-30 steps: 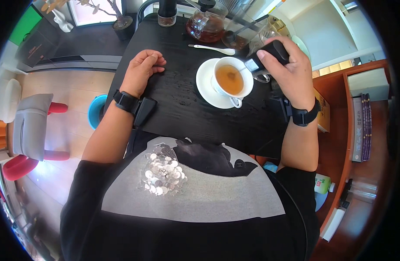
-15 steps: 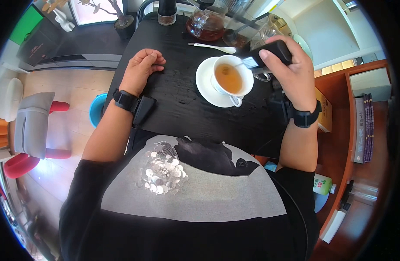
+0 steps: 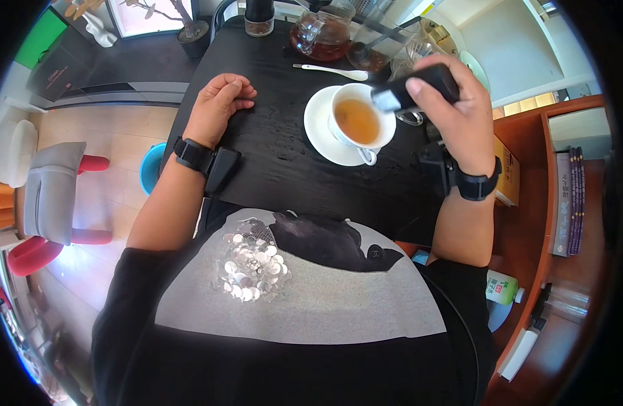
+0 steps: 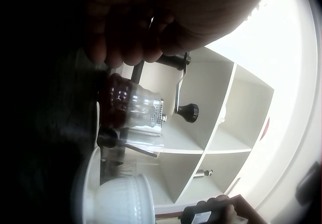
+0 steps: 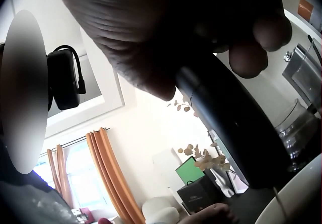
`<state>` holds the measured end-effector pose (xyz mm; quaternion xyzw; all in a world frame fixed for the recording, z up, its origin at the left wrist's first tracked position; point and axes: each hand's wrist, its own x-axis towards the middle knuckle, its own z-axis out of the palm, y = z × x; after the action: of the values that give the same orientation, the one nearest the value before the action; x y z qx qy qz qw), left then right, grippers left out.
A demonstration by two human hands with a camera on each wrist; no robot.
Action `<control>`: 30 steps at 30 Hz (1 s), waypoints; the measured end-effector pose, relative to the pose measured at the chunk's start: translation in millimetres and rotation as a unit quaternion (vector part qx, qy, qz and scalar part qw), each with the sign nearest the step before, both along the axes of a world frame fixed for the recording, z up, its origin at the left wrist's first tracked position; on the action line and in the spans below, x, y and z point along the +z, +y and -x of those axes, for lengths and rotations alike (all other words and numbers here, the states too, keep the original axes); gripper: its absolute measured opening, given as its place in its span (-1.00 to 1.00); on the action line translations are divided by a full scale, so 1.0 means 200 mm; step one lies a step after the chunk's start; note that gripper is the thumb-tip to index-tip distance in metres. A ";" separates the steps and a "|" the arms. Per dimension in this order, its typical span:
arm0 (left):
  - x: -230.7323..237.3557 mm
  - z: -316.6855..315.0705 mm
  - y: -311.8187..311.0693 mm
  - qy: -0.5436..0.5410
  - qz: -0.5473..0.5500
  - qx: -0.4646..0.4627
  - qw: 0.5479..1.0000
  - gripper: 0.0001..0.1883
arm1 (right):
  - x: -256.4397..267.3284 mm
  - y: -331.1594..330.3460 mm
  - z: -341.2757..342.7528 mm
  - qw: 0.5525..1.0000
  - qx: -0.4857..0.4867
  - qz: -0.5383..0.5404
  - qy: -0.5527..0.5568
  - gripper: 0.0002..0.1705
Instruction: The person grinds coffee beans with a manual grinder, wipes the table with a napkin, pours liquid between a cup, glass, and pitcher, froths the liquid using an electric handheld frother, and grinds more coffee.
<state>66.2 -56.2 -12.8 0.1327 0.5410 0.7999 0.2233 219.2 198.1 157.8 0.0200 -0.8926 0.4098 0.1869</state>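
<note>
My right hand (image 3: 460, 111) grips a black handheld frother (image 5: 236, 123) with a pale label near its lower end, tilted toward a white teacup (image 3: 386, 134). A thin rod (image 5: 279, 202) runs from the frother's end down over the cup's rim in the right wrist view. Amber tea (image 3: 357, 122) is in the cup, which sits on a white saucer (image 3: 316, 128). Left of the saucer, my left hand (image 3: 218, 105) rests on the black table (image 3: 271, 162) with loosely curled fingers and nothing in them.
A white-handled spoon (image 3: 335, 70) lies behind the saucer. A glass teapot (image 3: 319, 42) of dark liquid and other clear vessels (image 3: 379, 42) stand along the table's back. A wooden shelf (image 3: 528, 230) is at the right, a blue bin (image 3: 150, 169) at the left.
The frother, now blurred, has shifted slightly left over the cup in my right hand's grip. A dark swirl seen earlier in the tea has faded. My left hand stays put.
</note>
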 end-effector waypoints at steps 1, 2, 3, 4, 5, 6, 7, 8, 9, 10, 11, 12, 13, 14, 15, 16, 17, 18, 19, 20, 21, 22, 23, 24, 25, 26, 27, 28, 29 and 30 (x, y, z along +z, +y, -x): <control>0.00 0.00 0.00 0.003 0.002 0.001 1.000 -0.87 | 0.00 0.00 0.01 0.999 -0.031 -0.025 0.002 -0.79; 0.00 0.00 0.01 0.003 0.002 0.000 1.000 -0.87 | 0.00 0.01 0.02 0.997 -0.060 -0.051 0.005 -0.79; 0.01 0.00 0.01 -0.002 0.002 0.002 1.000 -0.87 | 0.00 0.01 0.01 0.997 -0.059 -0.051 0.005 -0.79; 0.01 0.00 0.00 -0.008 0.001 0.005 1.000 -0.87 | 0.01 0.01 0.00 0.998 -0.038 -0.051 0.004 -0.79; 0.01 0.00 0.00 -0.008 0.002 0.006 1.000 -0.87 | 0.01 0.01 -0.01 0.999 -0.018 -0.049 0.002 -0.80; 0.01 0.00 0.00 -0.002 0.001 0.005 1.000 -0.87 | 0.01 0.01 -0.02 0.999 0.002 -0.047 -0.001 -0.80; 0.01 0.00 0.00 0.005 0.001 0.001 1.000 -0.87 | -0.01 0.02 0.00 0.999 0.002 0.008 0.031 -0.80; 0.01 -0.01 0.00 0.004 0.002 -0.001 1.000 -0.87 | -0.01 0.02 0.00 1.000 0.000 0.008 0.030 -0.80; 0.01 -0.01 0.01 0.005 0.003 0.005 1.000 -0.86 | -0.01 0.02 0.01 0.999 -0.033 -0.023 0.016 -0.80; 0.01 -0.01 0.01 0.007 0.003 0.013 1.000 -0.85 | -0.01 0.02 0.01 0.996 -0.065 -0.055 0.003 -0.80; 0.01 0.00 0.01 0.008 0.002 0.014 1.000 -0.85 | -0.01 0.02 0.01 0.996 -0.064 -0.056 0.004 -0.80; 0.01 -0.01 0.01 0.007 -0.001 0.013 1.000 -0.85 | 0.00 0.02 0.01 0.998 -0.040 -0.042 0.010 -0.80; 0.01 -0.01 0.01 0.005 -0.004 0.012 1.000 -0.85 | -0.01 0.01 0.00 0.999 -0.016 -0.028 0.016 -0.79; 0.01 -0.01 0.00 0.003 -0.003 0.012 1.000 -0.85 | -0.01 0.01 0.00 1.000 0.007 -0.013 0.021 -0.79; 0.01 -0.01 0.00 0.007 -0.001 0.004 1.000 -0.86 | -0.01 0.00 0.00 0.999 -0.005 0.050 0.020 -0.79; 0.00 0.00 0.00 0.011 0.001 -0.003 1.000 -0.86 | -0.02 0.01 0.01 0.999 -0.006 0.050 0.020 -0.79; 0.01 0.00 0.01 0.011 0.001 -0.004 1.000 -0.86 | -0.03 0.03 0.02 0.999 -0.029 -0.005 0.022 -0.80; 0.01 -0.01 0.01 0.009 0.000 -0.003 1.000 -0.86 | -0.03 0.04 0.02 0.997 -0.050 -0.061 0.023 -0.81; 0.01 -0.01 0.00 0.006 -0.002 0.000 1.000 -0.86 | -0.03 0.04 0.01 0.998 -0.040 -0.038 0.000 -0.81; 0.01 -0.01 0.00 0.007 -0.002 0.003 1.000 -0.86 | -0.02 0.04 0.01 0.999 -0.036 -0.038 0.000 -0.81; 0.02 -0.01 0.01 0.003 -0.006 0.008 1.000 -0.85 | -0.02 0.03 0.01 1.000 -0.013 -0.018 0.008 -0.81; 0.02 -0.01 0.01 -0.001 -0.009 0.011 1.000 -0.85 | -0.02 0.03 0.00 1.000 0.008 0.003 0.015 -0.80; 0.02 -0.01 0.01 -0.001 -0.007 0.011 1.000 -0.85 | 0.01 0.00 -0.01 0.998 -0.019 0.064 -0.019 -0.80; 0.02 -0.01 0.01 -0.002 -0.005 0.012 1.000 -0.84 | -0.01 0.01 0.00 0.997 -0.019 0.067 -0.019 -0.80; 0.02 -0.01 0.01 -0.003 -0.004 0.014 1.000 -0.84 | -0.04 0.05 0.02 0.999 -0.033 0.026 0.003 -0.79; 0.02 -0.01 0.01 -0.003 -0.003 0.016 1.000 -0.84 | -0.05 0.07 0.03 0.998 -0.047 -0.016 0.026 -0.79; 0.02 -0.01 0.01 -0.004 -0.005 0.013 1.000 -0.83 | -0.05 0.06 0.02 0.999 -0.039 -0.027 0.013 -0.79; 0.01 0.00 0.01 -0.006 -0.007 0.009 1.000 -0.83 | -0.04 0.05 0.01 0.999 -0.036 -0.028 0.012 -0.79; 0.01 0.00 0.00 -0.007 -0.008 0.011 1.000 -0.83 | -0.03 0.03 0.00 1.000 -0.015 -0.003 0.008 -0.79; 0.01 0.00 0.00 -0.007 -0.010 0.006 1.000 -0.82 | -0.02 0.02 -0.01 1.000 0.004 0.023 0.003 -0.79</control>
<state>66.5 -55.6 -11.0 0.1259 0.5326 0.8073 0.2211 220.4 202.3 154.6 0.0206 -0.8824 0.4305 0.1885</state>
